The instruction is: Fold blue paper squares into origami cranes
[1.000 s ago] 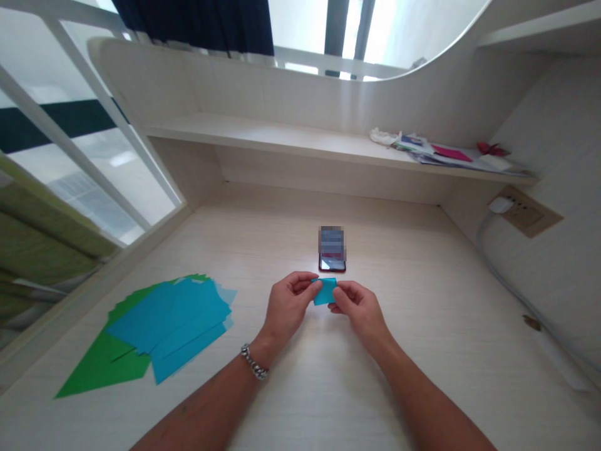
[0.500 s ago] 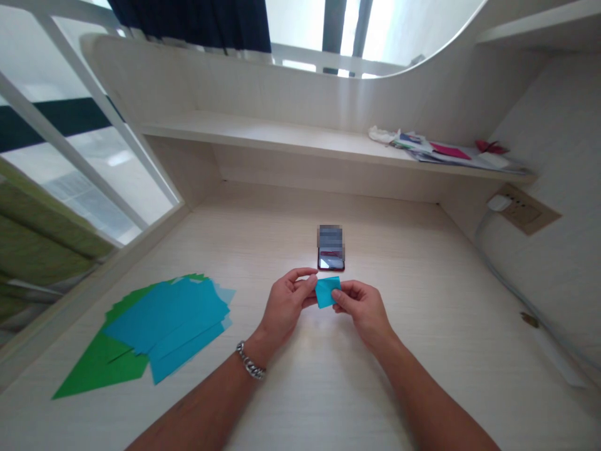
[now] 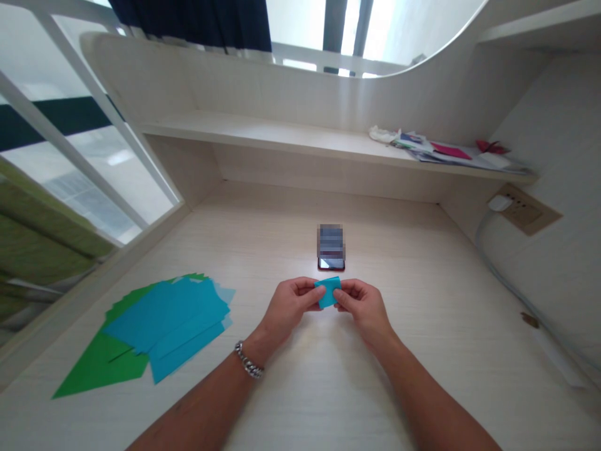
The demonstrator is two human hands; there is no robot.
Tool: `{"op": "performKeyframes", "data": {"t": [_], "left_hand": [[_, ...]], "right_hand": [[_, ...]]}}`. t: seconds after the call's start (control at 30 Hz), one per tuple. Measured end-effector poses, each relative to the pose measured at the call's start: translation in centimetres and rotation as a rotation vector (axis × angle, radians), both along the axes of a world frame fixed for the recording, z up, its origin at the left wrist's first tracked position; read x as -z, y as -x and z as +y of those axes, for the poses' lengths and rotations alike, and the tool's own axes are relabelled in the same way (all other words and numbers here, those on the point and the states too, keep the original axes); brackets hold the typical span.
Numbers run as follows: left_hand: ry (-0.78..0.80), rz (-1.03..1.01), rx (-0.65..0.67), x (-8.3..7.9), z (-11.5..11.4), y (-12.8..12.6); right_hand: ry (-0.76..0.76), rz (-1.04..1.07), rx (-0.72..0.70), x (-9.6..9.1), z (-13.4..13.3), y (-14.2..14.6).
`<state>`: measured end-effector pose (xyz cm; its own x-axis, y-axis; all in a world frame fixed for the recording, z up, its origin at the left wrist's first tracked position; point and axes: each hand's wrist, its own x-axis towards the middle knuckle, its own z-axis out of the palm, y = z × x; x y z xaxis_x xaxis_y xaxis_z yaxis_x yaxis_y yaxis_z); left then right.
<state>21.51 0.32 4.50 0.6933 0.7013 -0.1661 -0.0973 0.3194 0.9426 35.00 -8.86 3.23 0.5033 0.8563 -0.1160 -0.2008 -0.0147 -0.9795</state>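
Between my hands is a small folded piece of blue paper (image 3: 329, 292), roughly square and raised in front of me over the desk. My left hand (image 3: 297, 299) pinches its left edge, thumb lying on the near face. At the right edge my right hand (image 3: 362, 304) grips it the same way, with the thumb on the face and fingers behind. What the fingers do at the back of the paper is hidden. Just beyond it lies a phone (image 3: 331, 247), its screen partly blurred out.
Blue paper sheets (image 3: 183, 319) overlap green paper (image 3: 101, 369) on the desk's left side. A shelf (image 3: 282, 134) runs along the back, with papers (image 3: 451, 152) at its right end. A cable (image 3: 498, 269) hangs from the wall socket (image 3: 528, 210) at right.
My left thumb has moved right onto the paper's face, and my left fingers have closed round its left edge. My right hand keeps its hold, nearly still.
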Motion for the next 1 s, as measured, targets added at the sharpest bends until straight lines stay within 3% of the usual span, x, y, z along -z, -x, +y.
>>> {"op": "performKeyframes", "data": {"t": [0.3,0.5,0.73,0.87,1.0], "left_hand": [[0.075,-0.07,0.083,0.0,0.1,0.3],[-0.046,0.12,0.11,0.0,0.3,0.2],[-0.086,0.157,0.162,0.5,0.2,0.0],[-0.068,0.105,0.106,0.7,-0.1,-0.1],[-0.043,0.084,0.12,0.6,-0.3,-0.2]], "right_hand": [[-0.015,-0.088,0.015,-0.1,-0.1,-0.5],[-0.013,-0.252,-0.05,0.1,-0.4,-1.1],[-0.071,-0.21,0.111,0.3,-0.1,-0.4],[-0.062,-0.08,0.035,0.3,0.0,-0.1],[0.001,-0.146,-0.039,0.0,-0.2,-0.3]]}}
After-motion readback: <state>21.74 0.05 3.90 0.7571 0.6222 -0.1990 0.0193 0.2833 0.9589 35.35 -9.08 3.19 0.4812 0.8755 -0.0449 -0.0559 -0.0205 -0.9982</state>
